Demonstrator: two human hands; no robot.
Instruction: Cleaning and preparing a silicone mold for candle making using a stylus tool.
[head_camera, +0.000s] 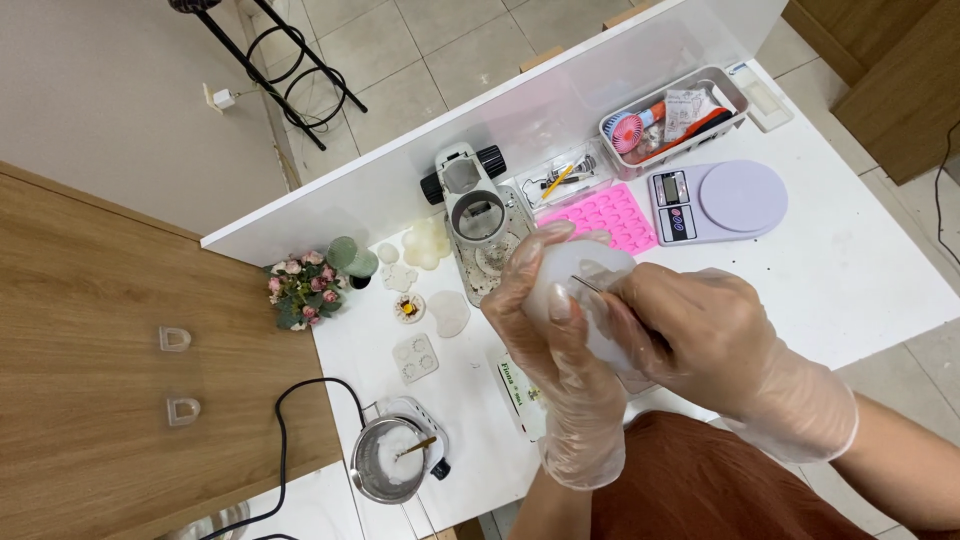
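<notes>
Gloved hands meet at the centre of the frame above the white counter (860, 290). The left hand (545, 330) wraps its grip around a pale, translucent rounded mould (580, 275), fingers curled over the top and side. The right hand (700, 335) pinches a thin metal tool (590, 288) in a narrow grip, its tip touching the mould's surface. Behind the hands, toward the upper middle, stands a white and black device (470, 195) with a round opening, and just right of it lies a pink silicone tray (615, 215). A lilac kitchen scale (720, 200) sits further right, near a clear basket (735, 95) of small items at the upper right. Left of the hands lie several cream wax shapes (425, 245) and a small bouquet of pink flowers (300, 290). At the lower left, a metal melting pot (385, 460) with a black cord holds white contents.
</notes>
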